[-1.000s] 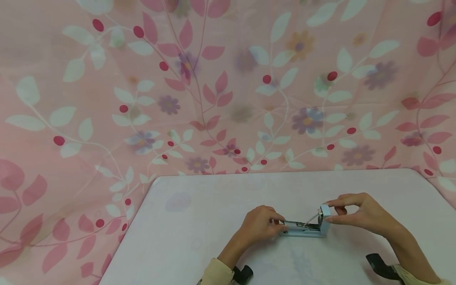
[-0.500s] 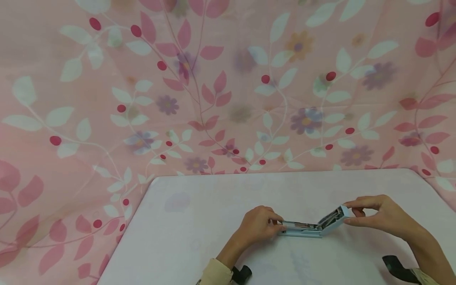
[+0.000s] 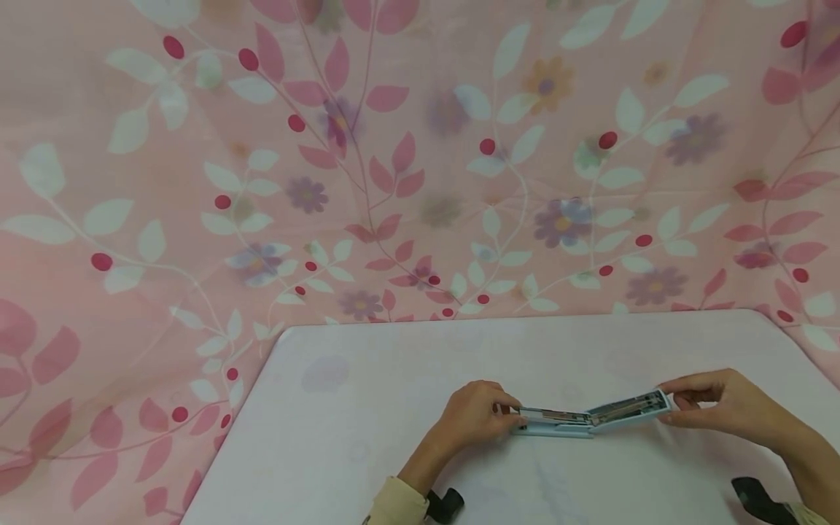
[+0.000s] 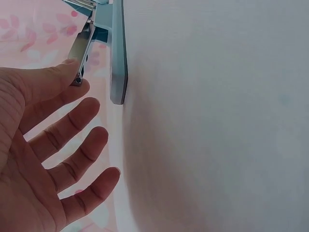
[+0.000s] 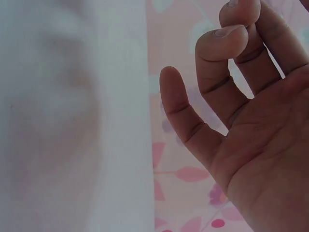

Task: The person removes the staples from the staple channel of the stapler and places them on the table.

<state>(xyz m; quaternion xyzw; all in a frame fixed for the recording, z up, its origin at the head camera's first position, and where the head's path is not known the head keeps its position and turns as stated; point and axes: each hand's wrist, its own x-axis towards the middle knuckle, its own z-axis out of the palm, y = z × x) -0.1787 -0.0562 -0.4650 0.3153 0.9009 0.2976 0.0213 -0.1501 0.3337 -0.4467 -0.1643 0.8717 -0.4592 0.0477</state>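
A light blue stapler (image 3: 558,428) lies folded wide open over the table, its base low on the surface. Its top cover (image 3: 633,413) tilts up to the right, showing the metal inside. With thumb and index finger, my left hand (image 3: 475,413) pinches the end of the metal staple magazine (image 4: 83,48); the other fingers are spread, apart from the blue base (image 4: 118,58). At the far end of the cover, my right hand (image 3: 728,401) pinches its tip between thumb and fingers. In the right wrist view only the right palm and fingers (image 5: 212,63) show; the stapler is out of that frame.
The white table (image 3: 367,467) has a rounded edge at the back, against a pink floral cloth (image 3: 420,160). Black wrist mounts (image 3: 446,504) sit by both cuffs, low over the table.
My right hand has swung the stapler's cover from upright over to the right and down, so it lies nearly flat. The left hand holds its place.
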